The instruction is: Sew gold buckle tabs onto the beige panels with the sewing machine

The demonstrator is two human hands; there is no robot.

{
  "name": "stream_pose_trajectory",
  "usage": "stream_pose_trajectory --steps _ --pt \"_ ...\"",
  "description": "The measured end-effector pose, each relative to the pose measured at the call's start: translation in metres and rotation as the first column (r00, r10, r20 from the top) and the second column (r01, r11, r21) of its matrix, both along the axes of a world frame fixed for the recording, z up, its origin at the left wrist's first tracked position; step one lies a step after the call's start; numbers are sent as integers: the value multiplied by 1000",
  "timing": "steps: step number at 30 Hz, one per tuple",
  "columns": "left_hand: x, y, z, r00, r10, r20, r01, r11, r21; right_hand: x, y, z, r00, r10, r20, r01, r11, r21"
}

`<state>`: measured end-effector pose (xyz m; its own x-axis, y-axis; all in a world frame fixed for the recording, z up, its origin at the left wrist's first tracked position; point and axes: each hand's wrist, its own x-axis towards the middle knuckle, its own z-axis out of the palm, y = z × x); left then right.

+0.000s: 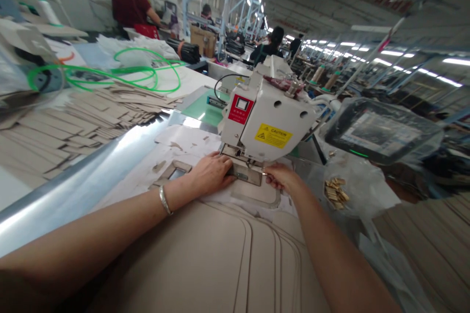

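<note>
My left hand (213, 172), a silver bracelet (165, 200) on its wrist, lies with its fingers stretched over the left end of a flat beige piece (251, 174) under the head of a white sewing machine (264, 112). At that piece's right end, my right hand (281, 177) has its fingers closed in a pinch. Something small and shiny shows at the fingertips, too small to name. A rectangular frame piece (172, 172) rests left of my left hand. Nearest me, large beige panels (205, 254) with rounded corners lie stacked.
Many cut beige strips (66, 127) cover the table on the left, with a green hose (147, 89) behind them. Gold metal pieces (336, 191) sit in a plastic bag at right, below a plastic-wrapped control screen (380, 129). A co-worker (130, 2) works at the far left.
</note>
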<state>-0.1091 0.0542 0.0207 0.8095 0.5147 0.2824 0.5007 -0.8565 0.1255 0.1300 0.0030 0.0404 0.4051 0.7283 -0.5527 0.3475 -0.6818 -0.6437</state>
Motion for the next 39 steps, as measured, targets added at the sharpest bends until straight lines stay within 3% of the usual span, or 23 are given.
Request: stream_pose_trajectory --steps 7,20,27,31,33,39 --pt "11 -11 2 985 -171 19 172 984 -48 27 -18 -3 998 -50 -28 51 999 15" --pt "28 -39 6 957 -286 40 289 952 -99 76 -48 -4 986 -160 -45 161 987 28" --pt "20 -54 28 959 -281 -22 272 944 -185 72 -52 -1 983 -183 -15 184 981 60" --pt "9 -69 47 904 -424 -56 384 862 -330 70 -53 1 984 -179 -13 180 980 83" --pt "5 -77 52 883 -460 -92 407 850 -334 69 -55 0 985 -170 -15 171 981 95" --pt "5 -87 42 895 -412 -169 369 899 -237 64 -65 -4 986 -145 85 128 976 173"
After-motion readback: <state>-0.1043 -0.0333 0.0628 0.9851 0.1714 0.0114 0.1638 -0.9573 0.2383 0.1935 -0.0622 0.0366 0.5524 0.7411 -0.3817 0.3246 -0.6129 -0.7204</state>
